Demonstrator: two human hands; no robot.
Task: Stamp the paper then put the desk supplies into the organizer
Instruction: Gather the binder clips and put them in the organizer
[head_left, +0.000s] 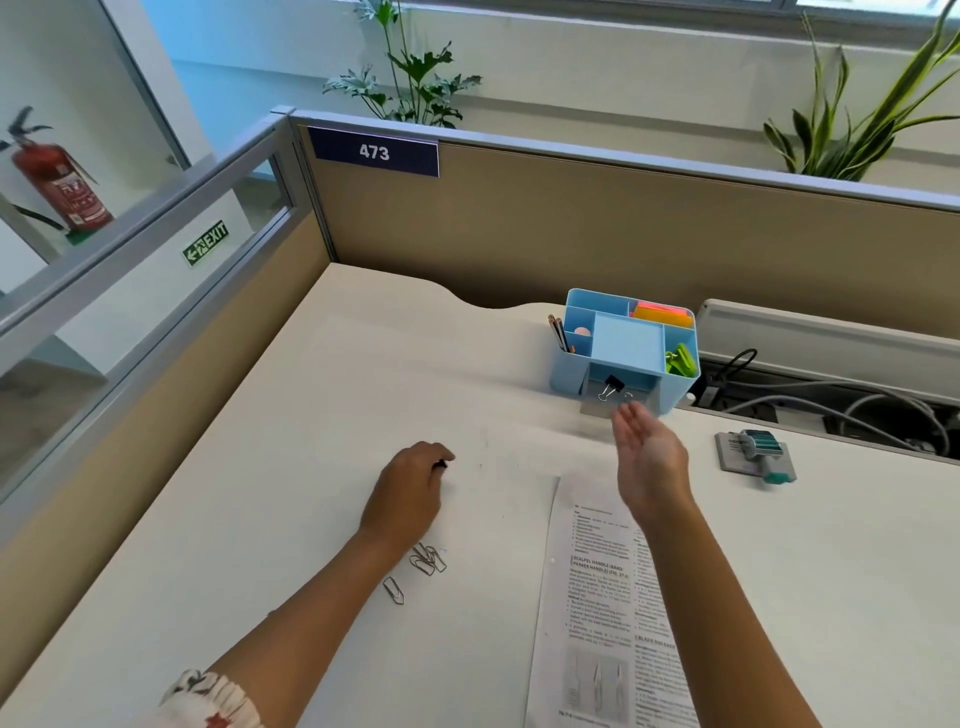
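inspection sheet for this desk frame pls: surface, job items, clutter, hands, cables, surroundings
Surface: white desk, bare patch at left.
Job's things: blue organizer at the back, holding pencils, sticky notes, green clips; black binder clip in its open front drawer. Printed paper near front edge. Stamp lying on its pad, right of the paper. Paper clips loose by the left wrist.
Clutter: nothing seen.
Hands: left hand curled on the desk, gripping a small dark item, unclear what. Right hand open, empty, raised just before the drawer.
Cables: grey and black cables in the tray right of the organizer.
Surroundings: partition sign 473, plants, fire extinguisher, exit sign.
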